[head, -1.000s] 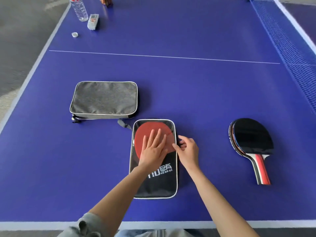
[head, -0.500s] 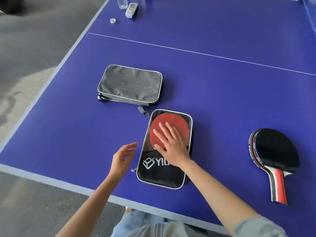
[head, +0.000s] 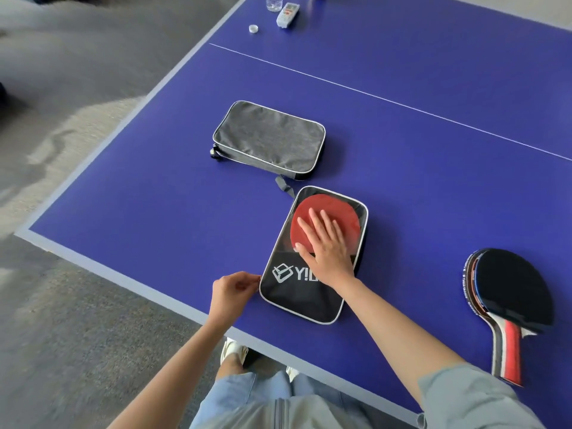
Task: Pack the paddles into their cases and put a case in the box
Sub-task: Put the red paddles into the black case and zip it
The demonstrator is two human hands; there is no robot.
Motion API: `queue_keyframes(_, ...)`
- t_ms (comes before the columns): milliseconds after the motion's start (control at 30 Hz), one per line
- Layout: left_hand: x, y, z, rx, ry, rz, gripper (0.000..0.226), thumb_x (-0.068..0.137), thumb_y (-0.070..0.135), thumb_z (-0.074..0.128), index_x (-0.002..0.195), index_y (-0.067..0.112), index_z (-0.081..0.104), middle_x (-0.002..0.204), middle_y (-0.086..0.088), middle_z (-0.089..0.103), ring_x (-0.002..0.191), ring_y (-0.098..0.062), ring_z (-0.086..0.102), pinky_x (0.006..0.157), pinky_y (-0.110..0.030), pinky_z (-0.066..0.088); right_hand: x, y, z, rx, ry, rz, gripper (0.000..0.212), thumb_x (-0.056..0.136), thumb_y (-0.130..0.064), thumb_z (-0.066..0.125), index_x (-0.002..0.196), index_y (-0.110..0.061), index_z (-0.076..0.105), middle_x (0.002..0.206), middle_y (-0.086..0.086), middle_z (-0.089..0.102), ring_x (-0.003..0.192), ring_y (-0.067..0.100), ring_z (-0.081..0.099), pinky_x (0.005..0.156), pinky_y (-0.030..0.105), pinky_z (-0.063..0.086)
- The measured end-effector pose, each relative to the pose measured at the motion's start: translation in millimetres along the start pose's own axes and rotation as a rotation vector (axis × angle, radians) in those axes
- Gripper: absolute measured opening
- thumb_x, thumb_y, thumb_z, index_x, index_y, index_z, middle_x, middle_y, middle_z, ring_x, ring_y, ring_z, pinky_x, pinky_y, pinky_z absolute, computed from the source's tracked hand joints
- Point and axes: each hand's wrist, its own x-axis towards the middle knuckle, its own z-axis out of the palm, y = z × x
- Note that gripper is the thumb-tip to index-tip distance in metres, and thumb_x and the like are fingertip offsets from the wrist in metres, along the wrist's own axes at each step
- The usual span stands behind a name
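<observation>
A black paddle case [head: 297, 301] with a clear window lies near the table's front edge. A red paddle [head: 337, 209] shows inside it. My right hand [head: 328, 246] lies flat on the case, fingers spread over the red face. My left hand [head: 233, 291] is at the case's lower left edge, with thumb and fingers pinched on the small zipper pull there. A closed grey case [head: 269, 137] lies behind, a short strap pointing at the black case. Stacked paddles [head: 510, 292] with a black face on top rest at the right. No box is in view.
The blue table [head: 154, 212] ends in a grey border close to my left hand, with floor beyond. At the far corner stand a water bottle [head: 274, 1], a white device [head: 288, 14] and a bottle cap [head: 253, 28].
My right hand replaced the left on top of the case. My left hand moved to the case's left edge and closed on the zipper pull. The view swung left.
</observation>
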Motion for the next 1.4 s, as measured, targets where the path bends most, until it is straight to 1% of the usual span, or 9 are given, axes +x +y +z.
queue_keyframes(167,-8.0,-0.2,-5.4,0.036,-0.021,-0.023,0.008,0.078,0.006,0.074,0.084,0.01,0.078,0.074,-0.001,0.075,0.057,0.005,0.062,0.054,-0.007,0.044,0.3,-2.6,1.5,0.006,0.032,0.015,0.055,0.099,-0.043,0.038,0.15,-0.028,0.024,0.16,0.001,0.014,0.149,0.022,0.005,0.121,0.043,0.008)
queue_keyframes(633,-49.7,12.5,21.3,0.009,-0.023,-0.126,0.002,0.075,0.007,0.075,0.075,0.008,0.077,0.064,0.001,0.072,0.052,0.005,0.061,0.062,-0.017,0.053,-0.7,-10.7,5.0,0.005,0.143,0.05,0.048,0.099,-0.034,0.042,0.145,-0.024,0.037,0.156,0.005,0.028,0.146,0.026,0.02,0.118,0.046,0.02)
queue_keyframes(833,-44.7,15.6,18.9,-0.047,-0.097,-0.225,0.007,0.075,0.007,0.074,0.07,0.012,0.076,0.055,0.008,0.069,0.053,-0.005,0.062,0.058,-0.017,0.052,-3.7,-14.6,-3.7,0.164,0.102,0.035,0.047,0.1,-0.028,0.042,0.145,-0.018,0.037,0.157,0.006,0.024,0.148,0.025,0.013,0.12,0.04,0.011)
queue_keyframes(900,-45.5,14.3,17.5,-0.163,-0.128,-0.309,0.008,0.076,0.01,0.076,0.07,0.016,0.076,0.054,0.008,0.069,0.053,-0.003,0.064,0.056,-0.011,0.051,-16.1,-24.5,-13.5,0.406,0.143,0.054,0.037,0.094,-0.019,0.056,0.129,-0.008,0.057,0.144,0.011,0.046,0.138,0.026,0.034,0.114,0.033,0.027)
queue_keyframes(1000,-46.7,9.2,17.7,-0.266,-0.131,-0.379,0.003,0.076,0.012,0.077,0.075,0.015,0.077,0.063,0.001,0.073,0.057,-0.005,0.065,0.06,-0.012,0.053,-60.4,-50.8,-23.8,0.638,0.201,0.017,0.009,0.085,-0.01,0.065,0.092,-0.009,0.071,0.091,0.003,0.068,0.082,0.013,0.06,0.077,0.024,0.049)
queue_keyframes(1067,-47.8,8.9,17.4,-0.283,-0.155,-0.385,0.002,0.076,0.013,0.077,0.079,0.013,0.077,0.071,-0.006,0.074,0.064,-0.01,0.066,0.068,-0.019,0.056,-90.5,-70.1,-25.3,0.771,0.105,0.096,0.008,0.085,-0.011,0.065,0.08,-0.012,0.072,0.073,0.0,0.069,0.064,0.009,0.06,0.062,0.022,0.05)
queue_keyframes(1167,-44.2,9.3,14.5,-0.278,-0.216,-0.377,0.003,0.076,0.013,0.077,0.076,0.016,0.078,0.073,-0.005,0.075,0.068,-0.01,0.068,0.069,-0.019,0.056,-111.1,-90.1,-18.6,0.93,-0.026,0.331,0.011,0.086,-0.011,0.065,0.084,-0.007,0.076,0.075,0.002,0.075,0.067,0.008,0.068,0.069,0.025,0.057)
queue_keyframes(1300,-34.8,9.9,7.8,-0.224,-0.294,-0.351,0.012,0.074,0.012,0.077,0.066,0.021,0.077,0.07,-0.003,0.075,0.068,-0.01,0.068,0.071,-0.02,0.057,-114.7,-102.9,-9.6,0.935,0.004,0.516,0.012,0.084,-0.01,0.065,0.08,-0.007,0.077,0.07,-0.001,0.074,0.063,0.0,0.066,0.066,0.014,0.052)
queue_keyframes(1400,-28.3,10.8,2.5,-0.176,-0.357,-0.32,0.019,0.074,0.01,0.076,0.059,0.021,0.075,0.067,-0.002,0.074,0.063,-0.01,0.067,0.065,-0.016,0.056,-117.8,-113.1,-0.4,1.041,-0.004,0.741,0.014,0.085,-0.011,0.066,0.076,-0.007,0.076,0.073,0.009,0.075,0.066,0.01,0.069,0.073,0.026,0.057)
